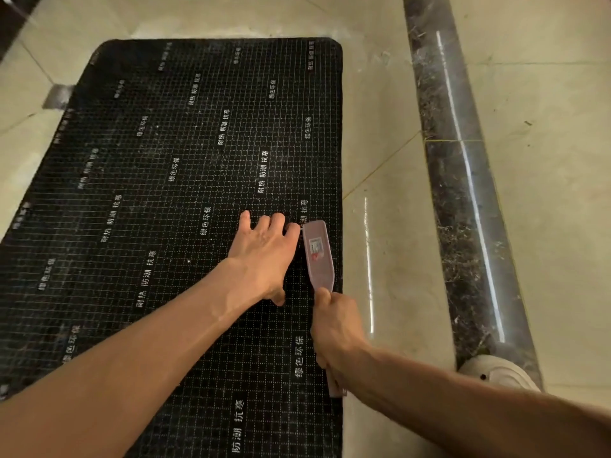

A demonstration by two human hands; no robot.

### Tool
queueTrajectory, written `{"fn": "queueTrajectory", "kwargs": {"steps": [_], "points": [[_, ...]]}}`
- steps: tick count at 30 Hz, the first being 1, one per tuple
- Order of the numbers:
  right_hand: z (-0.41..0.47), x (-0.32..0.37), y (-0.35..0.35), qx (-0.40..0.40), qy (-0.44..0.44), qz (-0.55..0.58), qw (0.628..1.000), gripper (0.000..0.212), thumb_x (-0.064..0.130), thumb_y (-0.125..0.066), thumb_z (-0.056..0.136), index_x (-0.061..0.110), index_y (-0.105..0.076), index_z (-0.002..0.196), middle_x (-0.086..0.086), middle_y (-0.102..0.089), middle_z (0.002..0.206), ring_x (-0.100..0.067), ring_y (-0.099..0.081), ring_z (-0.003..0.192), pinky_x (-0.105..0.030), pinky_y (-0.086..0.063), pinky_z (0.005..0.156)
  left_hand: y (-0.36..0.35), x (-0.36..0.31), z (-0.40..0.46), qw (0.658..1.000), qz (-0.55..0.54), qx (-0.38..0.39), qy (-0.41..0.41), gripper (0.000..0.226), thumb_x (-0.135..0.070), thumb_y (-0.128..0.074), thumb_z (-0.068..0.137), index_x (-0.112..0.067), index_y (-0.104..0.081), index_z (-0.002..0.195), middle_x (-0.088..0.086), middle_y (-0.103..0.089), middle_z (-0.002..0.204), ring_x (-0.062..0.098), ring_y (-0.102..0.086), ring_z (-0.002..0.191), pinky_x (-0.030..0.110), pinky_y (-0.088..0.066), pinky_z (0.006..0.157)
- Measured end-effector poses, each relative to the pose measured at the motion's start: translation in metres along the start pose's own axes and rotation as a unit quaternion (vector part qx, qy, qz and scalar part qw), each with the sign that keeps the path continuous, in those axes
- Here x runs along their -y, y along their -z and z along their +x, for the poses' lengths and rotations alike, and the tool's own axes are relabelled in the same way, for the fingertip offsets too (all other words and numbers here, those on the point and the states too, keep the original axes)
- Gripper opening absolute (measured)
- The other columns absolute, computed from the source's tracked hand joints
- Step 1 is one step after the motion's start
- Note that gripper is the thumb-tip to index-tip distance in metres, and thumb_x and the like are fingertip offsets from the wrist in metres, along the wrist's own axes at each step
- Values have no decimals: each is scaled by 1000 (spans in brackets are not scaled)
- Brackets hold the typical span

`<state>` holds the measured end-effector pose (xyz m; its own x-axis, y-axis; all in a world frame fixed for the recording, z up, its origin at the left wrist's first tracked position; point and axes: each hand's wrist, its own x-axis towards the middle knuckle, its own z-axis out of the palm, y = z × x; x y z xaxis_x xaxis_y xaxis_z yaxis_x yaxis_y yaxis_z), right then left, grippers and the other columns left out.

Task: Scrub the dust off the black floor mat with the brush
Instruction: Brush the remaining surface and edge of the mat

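From the head camera, the black floor mat (158, 200) lay flat on the tiled floor (390, 133). The left hand (264, 256) pressed on it near its right edge, fingers (245, 217) spread. The right hand (337, 328) wrapped closed around the pink brush (318, 256) handle, brush head resting on the mat just beside the left hand.

Matt gridded mat (158, 200) (glossy floor tiles (390, 127) beside)

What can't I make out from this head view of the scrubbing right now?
- Bristles of the pink plastic brush: underneath, hidden by its back.
- Its handle: mostly wrapped by the right hand.
- Black grid-patterned floor mat: near end cut off by the frame's bottom edge; part hidden under the left hand and forearms.
- Dust: too fine to judge.
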<state>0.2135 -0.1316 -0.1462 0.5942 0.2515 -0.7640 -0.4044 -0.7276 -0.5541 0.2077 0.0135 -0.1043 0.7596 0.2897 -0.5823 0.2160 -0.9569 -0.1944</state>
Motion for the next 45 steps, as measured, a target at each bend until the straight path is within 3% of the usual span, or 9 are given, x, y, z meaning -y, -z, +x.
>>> {"fn": "queueTrajectory", "kwargs": {"steps": [6, 14, 17, 21, 24, 28, 31, 37, 45], "points": [[-55, -71, -2, 44, -13, -24, 999, 45, 36, -31, 105, 14, -54, 73, -3, -52, 68, -17, -49, 63, -35, -44, 61, 1, 0, 2, 1000, -6, 3, -1, 130, -59, -89, 56, -12, -15, 152, 14, -29, 149, 32, -32, 139, 61, -16, 119], [21, 13, 5, -19, 1, 25, 1000, 41, 39, -34, 104, 9, -60, 98, -7, -56, 76, -21, -50, 55, -32, -40, 48, -1, 0, 1, 1000, -11, -6, 0, 130, -60, -88, 56, -12, -16, 152, 12, -29, 150, 31, -31, 140, 60, -17, 119], [-5, -18, -6, 3, 10, 3, 1000, 41, 36, -31, 106, 11, -57, 88, -3, -55, 71, -14, -50, 53, -27, -41, 46, 1, 1, 0, 1000, -9, -1, -2, 131, -59, -89, 56, -12, -15, 153, 13, -28, 151, 32, -30, 140, 60, -19, 118], [-69, -75, -6, 40, -44, -77, 995, 45, 32, -31, 107, 15, -49, 69, -5, -53, 70, -17, -51, 65, -30, -44, 65, 1, 0, 2, 1000, -12, 9, -2, 131, -57, -89, 58, -10, -12, 154, 15, -25, 152, 33, -27, 142, 60, -17, 119], [-50, -51, 0, 57, -41, -22, 997, 39, 34, -32, 107, 11, -58, 87, -2, -53, 69, -14, -50, 57, -29, -44, 49, -1, 1, 1, 1000, -12, 6, -3, 131, -57, -88, 58, -10, -11, 154, 16, -24, 153, 34, -25, 143, 60, -16, 119], [23, 20, 5, -23, -7, 24, 999, 41, 38, -35, 105, 5, -59, 106, -9, -57, 77, -19, -48, 52, -28, -37, 43, -2, 2, -1, 1000, -19, -7, -3, 131, -59, -89, 56, -12, -14, 153, 14, -24, 154, 33, -25, 144, 59, -18, 119], [34, 27, 1, -24, -10, 26, 999, 40, 40, -33, 104, 9, -56, 92, -9, -55, 74, -21, -47, 53, -32, -38, 49, -1, 3, -2, 1000, -19, -2, -4, 129, -59, -89, 55, -12, -17, 152, 13, -27, 152, 33, -26, 143, 60, -19, 118], [-70, -71, 12, 50, -36, -17, 998, 48, 32, -35, 106, 15, -52, 64, -2, -53, 59, -15, -48, 53, -25, -40, 53, -4, 2, 4, 1000, -14, 1, -4, 132, -60, -89, 55, -12, -15, 152, 14, -25, 152, 33, -25, 143, 60, -18, 119], [56, 65, 23, -6, 7, 39, 999, 39, 33, -37, 105, 13, -51, 75, -6, -51, 63, -19, -46, 46, -23, -34, 39, -3, 2, -1, 999, -31, -17, -2, 124, -55, -92, 52, -14, -24, 148, 11, -31, 148, 32, -29, 140, 57, -24, 116]]}}
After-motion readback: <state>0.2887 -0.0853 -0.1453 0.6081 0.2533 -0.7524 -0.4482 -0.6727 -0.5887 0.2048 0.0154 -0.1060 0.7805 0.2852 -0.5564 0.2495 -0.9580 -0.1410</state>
